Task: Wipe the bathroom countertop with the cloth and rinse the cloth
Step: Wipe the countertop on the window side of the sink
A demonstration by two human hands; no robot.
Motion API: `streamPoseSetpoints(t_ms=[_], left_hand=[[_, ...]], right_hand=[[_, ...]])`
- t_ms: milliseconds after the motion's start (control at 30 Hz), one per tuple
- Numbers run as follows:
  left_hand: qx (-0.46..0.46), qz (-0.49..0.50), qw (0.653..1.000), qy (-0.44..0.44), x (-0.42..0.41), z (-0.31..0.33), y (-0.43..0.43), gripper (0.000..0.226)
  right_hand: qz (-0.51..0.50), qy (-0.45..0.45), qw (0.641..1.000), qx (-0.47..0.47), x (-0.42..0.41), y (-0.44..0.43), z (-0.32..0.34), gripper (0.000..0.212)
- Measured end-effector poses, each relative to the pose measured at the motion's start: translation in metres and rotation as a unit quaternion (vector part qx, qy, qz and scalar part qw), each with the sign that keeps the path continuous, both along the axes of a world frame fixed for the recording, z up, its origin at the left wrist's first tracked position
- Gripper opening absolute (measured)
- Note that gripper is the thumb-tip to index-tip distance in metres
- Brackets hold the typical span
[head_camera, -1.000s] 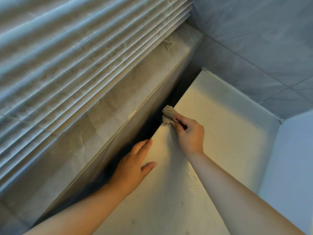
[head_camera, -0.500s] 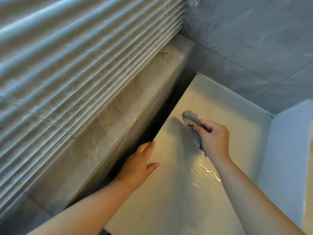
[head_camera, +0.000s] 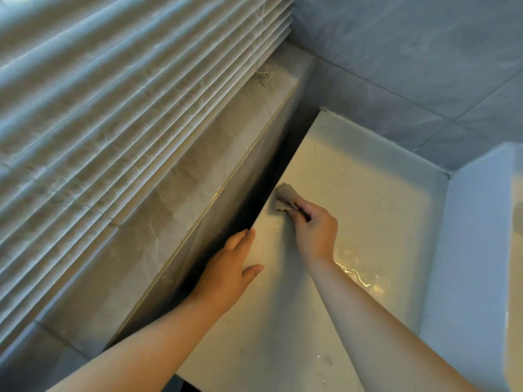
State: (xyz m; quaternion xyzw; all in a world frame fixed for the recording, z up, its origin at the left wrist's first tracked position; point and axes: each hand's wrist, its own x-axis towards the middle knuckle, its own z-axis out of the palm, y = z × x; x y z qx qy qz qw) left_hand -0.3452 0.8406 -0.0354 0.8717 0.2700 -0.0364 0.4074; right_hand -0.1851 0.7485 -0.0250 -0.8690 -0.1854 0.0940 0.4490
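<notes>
Wiping is in hand: the right hand [head_camera: 315, 230] pinches the bunched cloth [head_camera: 285, 197] against the worktop [head_camera: 368, 199] beside its left edge, the left hand [head_camera: 229, 274] rests flat and empty; next, probably a stroke toward the wet patch [head_camera: 356, 274].

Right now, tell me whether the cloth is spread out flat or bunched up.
Bunched up. The cloth is a crumpled wad pinched in the right hand, pressed at the countertop's left edge.
</notes>
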Motion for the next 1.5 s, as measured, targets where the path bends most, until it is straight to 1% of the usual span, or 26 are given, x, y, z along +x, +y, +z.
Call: streamPoseSetpoints(t_ms=[100, 267, 333, 400, 467, 533, 600, 667, 733, 800, 900, 967, 1100, 1267, 1333, 1400, 1433, 1467, 1500], left_hand=[[0.022, -0.001, 1.0, -0.009, -0.011, 0.003, 0.002, 0.064], [0.055, -0.003, 0.998, -0.004, -0.035, 0.01, 0.003, 0.057], [0.07, -0.012, 0.997, 0.008, -0.039, 0.012, 0.001, 0.057], [0.081, -0.01, 0.997, 0.017, -0.039, 0.015, -0.003, 0.057], [0.096, -0.008, 0.995, 0.029, -0.037, 0.018, -0.008, 0.059], [0.11, -0.007, 0.993, 0.044, -0.034, 0.02, -0.015, 0.062], [0.112, -0.001, 0.992, 0.052, -0.034, 0.022, -0.023, 0.066], [0.115, -0.01, 0.992, 0.046, -0.036, 0.025, -0.032, 0.068], [0.123, -0.031, 0.991, 0.044, -0.039, 0.026, -0.041, 0.069], [0.122, -0.042, 0.991, 0.043, -0.041, 0.025, -0.05, 0.069], [0.123, -0.05, 0.989, 0.062, -0.042, 0.022, -0.06, 0.073], [0.134, -0.05, 0.987, 0.073, -0.041, 0.021, -0.063, 0.075], [0.142, -0.049, 0.985, 0.083, -0.039, 0.023, -0.065, 0.077], [0.165, -0.055, 0.979, 0.11, -0.036, 0.027, -0.069, 0.083], [0.172, -0.057, 0.975, 0.127, -0.033, 0.029, -0.071, 0.087], [0.17, -0.063, 0.972, 0.147, -0.031, 0.032, -0.071, 0.093], [0.167, -0.067, 0.971, 0.158, -0.03, 0.033, -0.072, 0.097], [0.166, -0.069, 0.97, 0.166, -0.029, 0.034, -0.072, 0.1], [0.165, -0.071, 0.969, 0.171, -0.028, 0.035, -0.073, 0.102]], right_hand=[[0.049, -0.024, 0.998, -0.021, -0.011, 0.01, -0.004, 0.03], [0.138, -0.012, 0.989, -0.043, -0.021, 0.002, 0.001, 0.029], [0.165, 0.017, 0.985, -0.05, -0.023, -0.004, 0.006, 0.027], [0.181, 0.082, 0.979, -0.051, -0.024, -0.011, 0.014, 0.025], [0.174, 0.14, 0.974, -0.028, -0.023, -0.022, 0.022, 0.019], [0.101, 0.157, 0.982, 0.026, -0.018, -0.04, 0.029, 0.012], [0.007, 0.117, 0.991, 0.066, -0.005, -0.063, 0.033, 0.013], [-0.056, 0.08, 0.993, 0.061, 0.015, -0.087, 0.034, 0.013], [-0.089, 0.063, 0.994, 0.029, 0.035, -0.106, 0.031, 0.012], [-0.1, 0.055, 0.993, 0.005, 0.048, -0.115, 0.021, 0.01], [-0.095, 0.036, 0.995, -0.012, 0.047, -0.111, 0.004, 0.018], [-0.077, 0.017, 0.997, -0.002, 0.036, -0.104, -0.003, 0.023], [-0.017, -0.038, 0.999, 0.002, 0.005, -0.091, -0.014, 0.024], [0.06, -0.04, 0.997, 0.001, -0.029, -0.082, -0.01, 0.024], [0.104, -0.004, 0.995, 0.002, -0.04, -0.08, -0.005, 0.025], [0.111, 0.096, 0.989, 0.028, -0.045, -0.081, 0.003, 0.021], [0.095, 0.143, 0.984, 0.052, -0.045, -0.086, 0.009, 0.018], [0.065, 0.163, 0.981, 0.077, -0.043, -0.092, 0.015, 0.019], [0.029, 0.165, 0.981, 0.1, -0.04, -0.099, 0.021, 0.022]])
